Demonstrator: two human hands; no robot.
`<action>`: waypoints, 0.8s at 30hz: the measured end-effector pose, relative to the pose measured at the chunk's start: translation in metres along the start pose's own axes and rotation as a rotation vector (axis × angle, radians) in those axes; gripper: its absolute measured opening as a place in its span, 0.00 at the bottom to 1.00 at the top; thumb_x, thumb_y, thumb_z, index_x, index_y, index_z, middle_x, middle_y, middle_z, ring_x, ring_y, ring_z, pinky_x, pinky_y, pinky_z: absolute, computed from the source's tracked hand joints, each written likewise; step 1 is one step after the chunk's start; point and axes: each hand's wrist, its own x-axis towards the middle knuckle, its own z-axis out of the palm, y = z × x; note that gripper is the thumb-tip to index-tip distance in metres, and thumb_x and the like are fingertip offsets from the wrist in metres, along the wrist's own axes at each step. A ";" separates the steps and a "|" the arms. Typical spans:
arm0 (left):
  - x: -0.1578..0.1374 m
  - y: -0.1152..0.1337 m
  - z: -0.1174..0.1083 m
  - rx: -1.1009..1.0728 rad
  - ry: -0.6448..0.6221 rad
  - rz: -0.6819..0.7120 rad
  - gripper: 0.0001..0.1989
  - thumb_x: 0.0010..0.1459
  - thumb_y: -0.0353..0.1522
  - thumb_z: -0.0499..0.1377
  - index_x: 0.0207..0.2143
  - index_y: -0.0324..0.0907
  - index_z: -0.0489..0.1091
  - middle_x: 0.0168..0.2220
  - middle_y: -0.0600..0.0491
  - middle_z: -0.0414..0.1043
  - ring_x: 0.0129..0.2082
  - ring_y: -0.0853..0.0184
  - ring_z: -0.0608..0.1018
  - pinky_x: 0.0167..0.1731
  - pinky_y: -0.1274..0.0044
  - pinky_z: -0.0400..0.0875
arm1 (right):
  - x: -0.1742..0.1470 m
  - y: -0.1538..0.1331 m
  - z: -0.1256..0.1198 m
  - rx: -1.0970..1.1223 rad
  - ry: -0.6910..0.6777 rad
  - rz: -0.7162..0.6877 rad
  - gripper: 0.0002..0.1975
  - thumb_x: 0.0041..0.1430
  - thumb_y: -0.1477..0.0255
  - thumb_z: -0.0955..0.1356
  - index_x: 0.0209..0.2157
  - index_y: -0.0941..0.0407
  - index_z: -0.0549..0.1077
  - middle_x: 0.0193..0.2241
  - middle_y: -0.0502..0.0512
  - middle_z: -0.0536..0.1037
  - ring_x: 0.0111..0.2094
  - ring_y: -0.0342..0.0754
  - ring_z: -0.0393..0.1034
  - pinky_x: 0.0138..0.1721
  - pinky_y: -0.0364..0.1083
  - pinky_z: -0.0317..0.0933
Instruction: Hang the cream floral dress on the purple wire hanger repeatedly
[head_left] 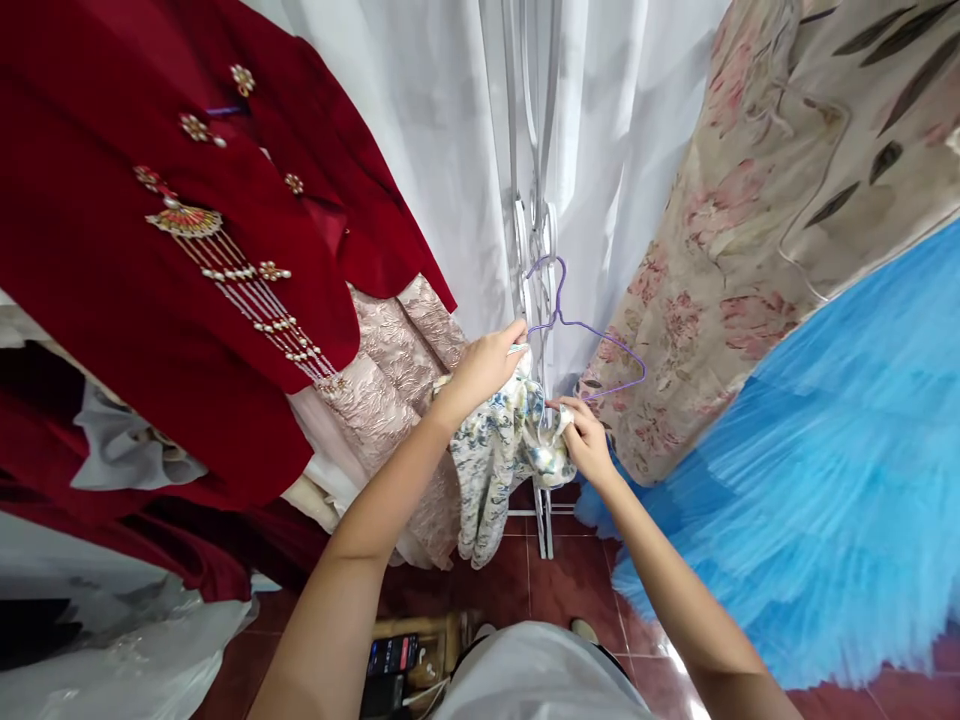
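A purple hanger (559, 300) hangs by its hook from a white metal stand (546, 240). A white floral garment (487, 450) with blue and yellowish print is bunched below it, its long part drooping to the left. My left hand (487, 365) is closed on the garment's upper edge, by the left arm of the hanger. Lower down, my right hand (586, 435) pinches another edge of the same garment. The right arm of the hanger is bare. Cloth and fingers hide the hanger's left end.
On the left hang a dark red velvet jacket (285, 250) with beaded ornaments and a pink textured skirt (405, 350). A beige floral dress (720, 230) and a blue tulle skirt (810, 450) fill the right. White curtains (420, 120) stand behind. A phone (394, 655) lies low by my feet.
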 end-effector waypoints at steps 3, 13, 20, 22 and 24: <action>-0.003 -0.009 0.007 -0.029 0.085 0.011 0.10 0.66 0.36 0.58 0.49 0.46 0.71 0.35 0.53 0.77 0.35 0.62 0.79 0.37 0.74 0.69 | -0.002 -0.004 -0.031 -0.021 0.094 -0.037 0.18 0.69 0.66 0.62 0.52 0.51 0.80 0.56 0.61 0.76 0.58 0.56 0.69 0.62 0.58 0.60; -0.009 -0.014 0.016 -0.165 0.137 0.006 0.14 0.67 0.37 0.57 0.48 0.43 0.78 0.47 0.50 0.82 0.46 0.61 0.82 0.51 0.70 0.74 | 0.076 0.040 -0.134 -0.070 0.439 0.091 0.18 0.62 0.58 0.67 0.36 0.58 0.80 0.33 0.56 0.79 0.40 0.53 0.74 0.45 0.51 0.67; -0.025 -0.047 0.005 -0.028 0.211 -0.043 0.13 0.67 0.35 0.55 0.45 0.41 0.77 0.45 0.48 0.77 0.47 0.62 0.78 0.51 0.72 0.71 | 0.064 0.044 -0.165 0.293 -0.073 0.417 0.19 0.49 0.54 0.75 0.23 0.56 0.77 0.17 0.51 0.74 0.17 0.47 0.64 0.19 0.46 0.58; -0.027 -0.056 0.005 -0.020 0.161 -0.067 0.14 0.68 0.36 0.54 0.49 0.43 0.75 0.48 0.48 0.76 0.50 0.60 0.78 0.52 0.71 0.71 | 0.059 0.039 -0.158 0.334 -0.114 0.379 0.19 0.52 0.52 0.73 0.23 0.55 0.77 0.18 0.54 0.76 0.18 0.51 0.67 0.21 0.49 0.63; -0.025 -0.057 0.010 -0.038 0.109 -0.088 0.15 0.69 0.37 0.53 0.53 0.45 0.73 0.49 0.49 0.77 0.50 0.59 0.79 0.51 0.71 0.71 | 0.060 0.029 -0.138 0.268 -0.045 0.254 0.19 0.60 0.54 0.70 0.31 0.55 0.79 0.28 0.57 0.81 0.27 0.54 0.75 0.30 0.52 0.70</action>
